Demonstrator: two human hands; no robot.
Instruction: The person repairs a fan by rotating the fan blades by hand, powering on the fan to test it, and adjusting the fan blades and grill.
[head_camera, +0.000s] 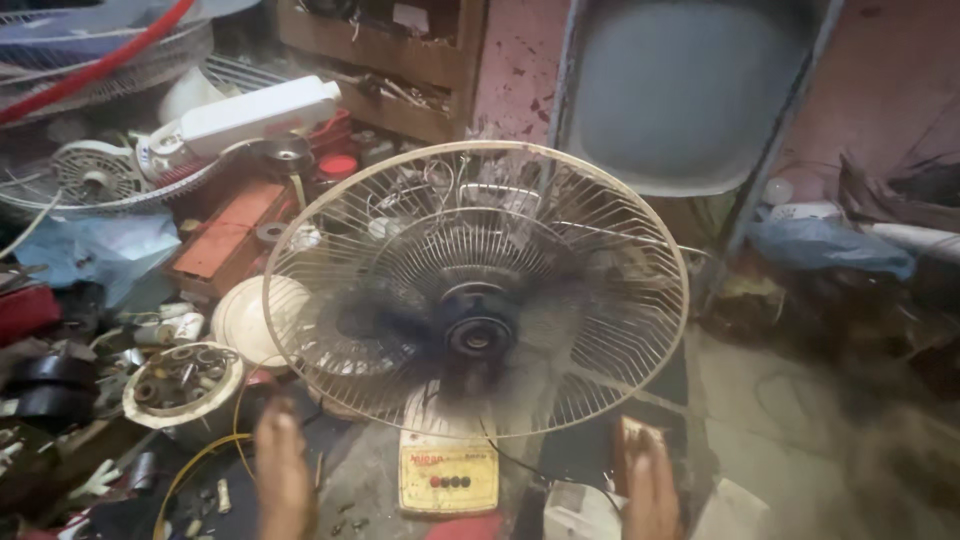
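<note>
Concrete floor (790, 400), stained, carries everything. Pedestal fan (478, 300) stands mid-floor on its cream control base (449, 475). Left side: round container of small parts (183, 383), yellow wire (195, 460), spare fan guard (95, 178), loose clutter. Right side mostly bare.

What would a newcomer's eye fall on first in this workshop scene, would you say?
The round cream wire fan guard in the middle, with blurred dark blades behind its black hub. Below it stands the fan's cream control panel, flanked by the left hand and right hand at the bottom edge. Fan parts and a bowl of small hardware crowd the left.
</note>
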